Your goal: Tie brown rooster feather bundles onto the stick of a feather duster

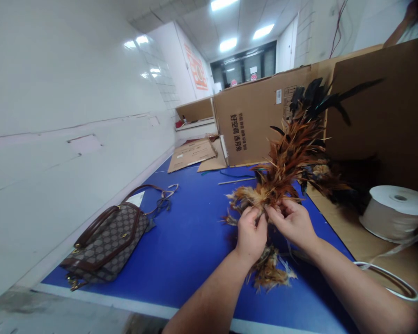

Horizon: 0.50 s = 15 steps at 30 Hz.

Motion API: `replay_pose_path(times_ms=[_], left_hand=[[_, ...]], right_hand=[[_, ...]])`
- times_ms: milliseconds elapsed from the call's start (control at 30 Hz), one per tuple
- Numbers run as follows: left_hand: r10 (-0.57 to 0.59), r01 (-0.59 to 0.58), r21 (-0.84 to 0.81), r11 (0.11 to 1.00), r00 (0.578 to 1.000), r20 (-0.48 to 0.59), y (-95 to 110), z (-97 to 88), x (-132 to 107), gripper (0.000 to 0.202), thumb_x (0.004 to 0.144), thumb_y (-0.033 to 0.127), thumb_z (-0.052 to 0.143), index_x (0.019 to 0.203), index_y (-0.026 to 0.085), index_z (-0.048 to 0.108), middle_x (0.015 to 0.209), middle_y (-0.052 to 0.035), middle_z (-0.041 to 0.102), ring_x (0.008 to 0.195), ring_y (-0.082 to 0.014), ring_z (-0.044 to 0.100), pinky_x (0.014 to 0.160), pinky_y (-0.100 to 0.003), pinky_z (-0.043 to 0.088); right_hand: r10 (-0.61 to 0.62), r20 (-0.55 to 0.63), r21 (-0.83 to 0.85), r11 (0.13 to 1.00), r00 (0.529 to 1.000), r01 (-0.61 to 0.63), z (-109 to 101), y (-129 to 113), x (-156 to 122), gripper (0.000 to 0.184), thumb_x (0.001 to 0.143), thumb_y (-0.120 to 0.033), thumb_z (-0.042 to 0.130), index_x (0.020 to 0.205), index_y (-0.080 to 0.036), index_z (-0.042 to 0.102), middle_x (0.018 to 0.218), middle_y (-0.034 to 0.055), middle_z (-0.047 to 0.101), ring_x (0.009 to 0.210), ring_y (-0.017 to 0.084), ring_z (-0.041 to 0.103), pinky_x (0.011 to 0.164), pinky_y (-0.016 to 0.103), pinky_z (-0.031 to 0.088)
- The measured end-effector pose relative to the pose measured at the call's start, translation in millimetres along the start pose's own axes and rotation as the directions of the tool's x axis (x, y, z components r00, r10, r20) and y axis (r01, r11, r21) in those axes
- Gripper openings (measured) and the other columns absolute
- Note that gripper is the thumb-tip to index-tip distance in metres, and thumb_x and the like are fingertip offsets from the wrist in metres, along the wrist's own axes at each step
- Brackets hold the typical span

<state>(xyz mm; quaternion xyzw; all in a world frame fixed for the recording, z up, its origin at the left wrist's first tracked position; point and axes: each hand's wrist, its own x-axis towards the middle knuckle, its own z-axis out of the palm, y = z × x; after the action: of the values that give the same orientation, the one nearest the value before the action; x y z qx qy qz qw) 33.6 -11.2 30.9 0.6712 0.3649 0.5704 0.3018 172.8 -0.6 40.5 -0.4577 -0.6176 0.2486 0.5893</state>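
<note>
Both my hands meet at the lower end of a large bunch of feathers [289,153], reddish brown with long dark tips leaning up and to the right. My left hand [252,232] pinches the pale, fluffy base, thumb against fingers. Close beside it, my right hand [294,222] is also closed on the base, its fingertips partly buried in the feathers. What exactly lies between the fingertips is hidden. Below my hands, a small pile of tan feathers [270,271] lies on the blue table [191,232].
A patterned handbag [111,241] with brown straps lies at the left. On the right stand a white spool of ribbon [397,213] and a white ring-shaped loop [390,278]. Cardboard panels [251,125] wall the back; a thin stick [237,181] lies before them. Another person's arm [400,25] shows top right.
</note>
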Motion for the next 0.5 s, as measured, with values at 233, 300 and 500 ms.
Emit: replay_pose_path(times_ms=[233, 300, 500], left_hand=[[0.027, -0.026, 0.076, 0.997, 0.999, -0.017, 0.6, -1.4, -0.1, 0.023, 0.102, 0.023, 0.051, 0.098, 0.017, 0.073, 0.098, -0.0107, 0.070, 0.096, -0.0219, 0.066, 0.094, -0.036, 0.052], [0.026, -0.025, 0.066, 0.997, 1.000, -0.014, 0.3, -1.7, 0.3, 0.024, 0.102, 0.024, 0.051, 0.095, 0.017, 0.073, 0.097, -0.0106, 0.070, 0.094, -0.0214, 0.065, 0.092, -0.035, 0.052], [-0.031, 0.031, 0.020, 0.999, 0.999, -0.012, -0.4, -3.8, 2.0, 0.027, 0.102, 0.030, 0.053, 0.088, 0.016, 0.071, 0.090, -0.0084, 0.068, 0.089, -0.0195, 0.063, 0.087, -0.032, 0.052]], right_hand=[[-0.020, 0.031, -0.006, 1.000, 0.999, 0.020, 1.7, -2.6, 0.6, 0.045, 0.090, -0.053, 0.067, 0.064, -0.022, 0.047, 0.060, -0.0019, 0.043, 0.056, 0.013, 0.040, 0.051, 0.026, 0.037], [-0.005, 0.049, 0.004, 1.000, 0.999, 0.005, 2.0, 0.2, 1.1, 0.045, 0.090, -0.054, 0.067, 0.065, -0.022, 0.048, 0.061, -0.0015, 0.044, 0.057, 0.013, 0.041, 0.052, 0.026, 0.037], [0.003, 0.075, 0.046, 0.999, 0.997, -0.006, -1.0, -4.9, 0.3, 0.041, 0.089, -0.055, 0.070, 0.072, -0.020, 0.057, 0.065, 0.0001, 0.052, 0.061, 0.014, 0.046, 0.056, 0.027, 0.040]])
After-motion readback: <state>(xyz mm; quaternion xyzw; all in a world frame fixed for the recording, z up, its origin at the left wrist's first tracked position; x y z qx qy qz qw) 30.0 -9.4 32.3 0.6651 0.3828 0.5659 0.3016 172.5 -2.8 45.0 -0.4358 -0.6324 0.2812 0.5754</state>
